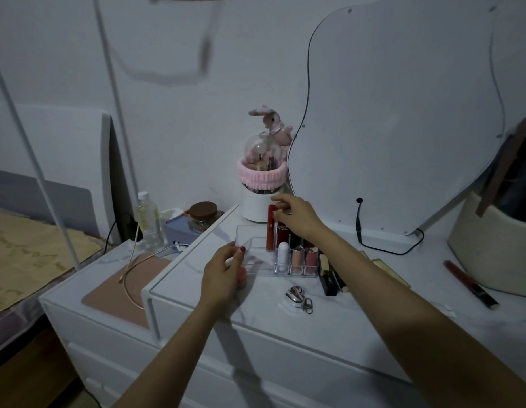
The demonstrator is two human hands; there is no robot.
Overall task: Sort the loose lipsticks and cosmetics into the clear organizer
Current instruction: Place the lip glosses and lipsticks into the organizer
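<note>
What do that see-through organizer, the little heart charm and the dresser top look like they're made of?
Clear organizer: probably hard acrylic, glossy; the lipsticks show through its thin walls.
Heart charm: looks like polished metal or chromed plastic, given its mirror-like shine and silver clasp.
Dresser top: glossy white with faint grey veins, so marble or a marble-look laminate; the picture cannot settle which.

right hand over organizer, lipsticks
</note>
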